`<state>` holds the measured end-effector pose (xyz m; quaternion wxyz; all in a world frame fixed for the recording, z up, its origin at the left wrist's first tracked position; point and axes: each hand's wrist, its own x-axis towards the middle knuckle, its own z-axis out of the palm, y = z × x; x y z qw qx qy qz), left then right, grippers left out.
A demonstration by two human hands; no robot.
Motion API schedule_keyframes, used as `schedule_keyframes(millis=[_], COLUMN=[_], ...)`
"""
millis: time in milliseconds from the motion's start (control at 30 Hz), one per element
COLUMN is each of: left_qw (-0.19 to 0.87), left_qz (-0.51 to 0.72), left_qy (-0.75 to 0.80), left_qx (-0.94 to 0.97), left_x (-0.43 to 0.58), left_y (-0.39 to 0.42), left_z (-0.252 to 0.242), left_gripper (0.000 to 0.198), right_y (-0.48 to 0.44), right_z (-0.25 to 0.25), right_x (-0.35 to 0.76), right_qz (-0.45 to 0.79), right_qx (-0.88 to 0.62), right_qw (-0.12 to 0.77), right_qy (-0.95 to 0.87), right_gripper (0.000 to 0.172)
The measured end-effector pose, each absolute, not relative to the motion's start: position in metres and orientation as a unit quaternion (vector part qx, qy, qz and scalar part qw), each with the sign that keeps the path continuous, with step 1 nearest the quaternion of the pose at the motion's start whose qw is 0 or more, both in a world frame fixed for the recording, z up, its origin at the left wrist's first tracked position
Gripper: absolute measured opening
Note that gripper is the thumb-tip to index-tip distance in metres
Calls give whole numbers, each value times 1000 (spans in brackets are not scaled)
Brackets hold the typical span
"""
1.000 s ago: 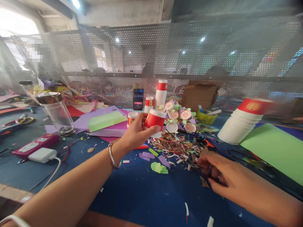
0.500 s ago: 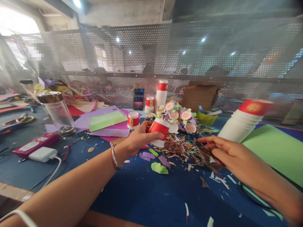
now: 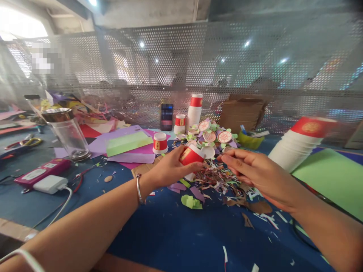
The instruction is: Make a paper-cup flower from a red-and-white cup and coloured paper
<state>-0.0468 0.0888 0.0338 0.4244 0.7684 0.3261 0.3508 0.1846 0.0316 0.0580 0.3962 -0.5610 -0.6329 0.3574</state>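
My left hand (image 3: 167, 168) is wrapped round a red and white paper cup (image 3: 192, 155), which is tilted above the paper scraps. To the right, apart from the cup, my right hand (image 3: 246, 166) has its fingers drawn together, with the fingertips pointing at the cup; what they pinch, if anything, I cannot make out. Below both hands lies a heap of shredded paper scraps (image 3: 214, 175). Just behind the cup is a pile of round paper pieces with red printing (image 3: 224, 137), mixed with green and purple bits.
A tilted stack of paper cups (image 3: 295, 145) stands at right beside a green sheet (image 3: 331, 177). Further back are a cup stack (image 3: 194, 113), a phone (image 3: 166, 117) and cardboard (image 3: 241, 111). At left are a glass bottle (image 3: 70, 136) and a power strip (image 3: 42, 173).
My right hand has moved left and slightly up, from over the scraps to near the cup. The held cup has turned so that its gold label shows.
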Motion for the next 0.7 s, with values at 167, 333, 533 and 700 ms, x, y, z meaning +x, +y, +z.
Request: schedule_keyframes(millis=[167, 333, 533, 700], left_qw=[313, 340, 318, 259], left_qz=[322, 319, 342, 352], left_qy=[368, 342, 417, 433], left_qx=[814, 816, 780, 789], left_x=[-38, -31, -30, -27], left_y=[76, 73, 71, 69], left_z=[39, 34, 32, 34], left_gripper=[56, 48, 46, 44], right_y=[36, 30, 18, 13], right_z=[46, 35, 33, 35], right_x=[171, 176, 179, 174], right_qz=[380, 383, 378, 402], right_qx=[-510, -502, -503, -495], right_qw=[434, 454, 459, 438], right_qy=[-637, -628, -628, -634], right_gripper=[36, 38, 38, 39])
